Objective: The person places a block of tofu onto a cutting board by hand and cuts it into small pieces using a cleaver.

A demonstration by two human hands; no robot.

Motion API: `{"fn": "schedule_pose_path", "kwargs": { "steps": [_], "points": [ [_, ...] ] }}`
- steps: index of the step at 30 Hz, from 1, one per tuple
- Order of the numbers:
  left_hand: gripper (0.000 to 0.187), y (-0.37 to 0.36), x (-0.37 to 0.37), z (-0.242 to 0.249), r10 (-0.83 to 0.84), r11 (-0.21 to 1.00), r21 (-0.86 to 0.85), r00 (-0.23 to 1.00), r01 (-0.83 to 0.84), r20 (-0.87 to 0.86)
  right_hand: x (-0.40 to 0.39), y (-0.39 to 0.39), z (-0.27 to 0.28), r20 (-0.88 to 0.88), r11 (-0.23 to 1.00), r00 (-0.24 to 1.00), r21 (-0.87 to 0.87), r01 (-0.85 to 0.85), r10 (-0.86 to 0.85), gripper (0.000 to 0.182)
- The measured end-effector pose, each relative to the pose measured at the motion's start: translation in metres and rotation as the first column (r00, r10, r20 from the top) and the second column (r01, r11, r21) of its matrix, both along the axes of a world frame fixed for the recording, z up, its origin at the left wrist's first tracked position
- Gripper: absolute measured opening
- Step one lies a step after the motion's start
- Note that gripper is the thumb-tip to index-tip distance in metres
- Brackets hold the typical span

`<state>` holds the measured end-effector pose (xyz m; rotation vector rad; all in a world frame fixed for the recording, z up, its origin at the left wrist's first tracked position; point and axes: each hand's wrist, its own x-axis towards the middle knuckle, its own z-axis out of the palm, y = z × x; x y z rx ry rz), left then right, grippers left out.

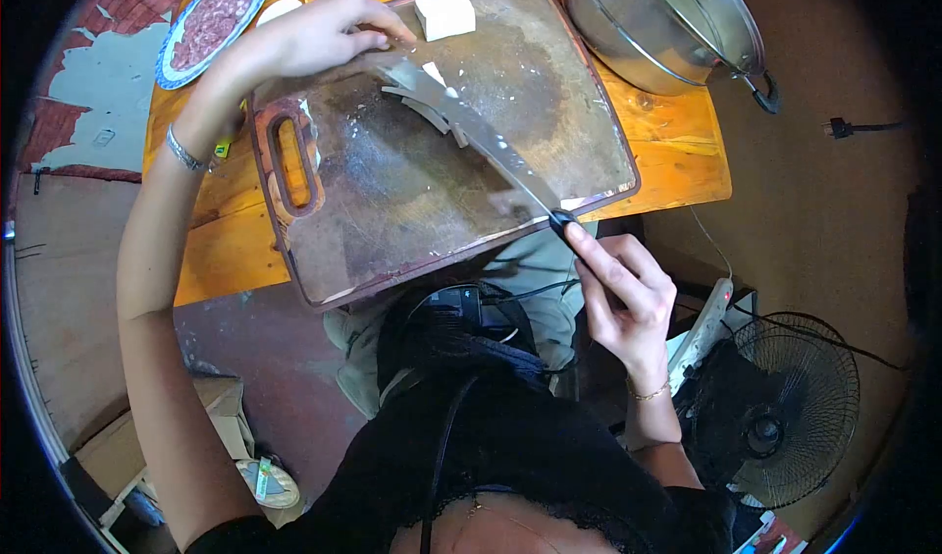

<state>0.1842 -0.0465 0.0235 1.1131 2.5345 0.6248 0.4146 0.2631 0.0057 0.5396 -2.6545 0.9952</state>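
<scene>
Relative to the centre of the brown rectangular cutting board: at 10 o'clock, a blue-rimmed white plate bears pale pink minced meat. The left hand, near 11 o'clock, is released—fingers loosely bent, nothing visible in its grasp. Its fingertips lie close to the blade tip; a sideways swing of the steel could cut them. At 7 o'clock, the board's corner overhangs the wooden table; heavy pressure there could tip it. Thin white slices lie near the centre, beside and partly beneath the long steel knife; being thin, they could break or stick to the metal. The smooth white block, at 12 o'clock, stands apart from the blade—a careless knock could chip its corners. The right hand, at 4 o'clock, grasps the black knife handle; a loose grip could let the blade twist. At 2 o'clock stands a steel pot.
</scene>
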Motion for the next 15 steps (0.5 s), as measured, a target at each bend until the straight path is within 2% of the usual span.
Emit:
{"fn": "schedule_pose_path", "kwargs": {
  "steps": [1,4,5,8,12,15],
  "points": [
    [0.026,0.0,0.001,-0.001,0.007,1.0,0.03,0.999,-0.006,-0.036,0.001,0.004,-0.001,-0.007,0.999,1.0,0.032,0.015,-0.014,0.047],
    [0.027,0.005,0.012,0.006,0.049,0.963,0.27,0.976,0.01,-0.212,0.001,0.016,-0.001,-0.073,0.982,0.996,0.188,-0.028,0.043,0.051],
    [0.024,0.007,0.017,0.014,0.024,0.973,0.226,0.954,0.046,-0.299,-0.002,0.02,-0.004,-0.125,0.964,0.99,0.265,-0.03,0.065,0.065],
    [0.021,0.018,0.028,0.022,-0.227,0.909,0.322,0.963,0.263,-0.147,-0.006,0.02,-0.002,-0.112,0.961,0.99,0.272,-0.052,0.085,0.058],
    [0.018,0.017,0.024,0.015,-0.168,0.938,0.325,0.978,0.121,0.121,-0.009,0.018,0.005,-0.079,0.961,0.992,0.265,-0.075,0.1,0.056],
    [0.022,0.01,0.016,0.005,-0.061,0.975,0.217,0.992,0.035,0.114,-0.005,0.025,0.005,-0.009,0.987,0.999,0.16,-0.029,0.03,0.05]
  ]
}}
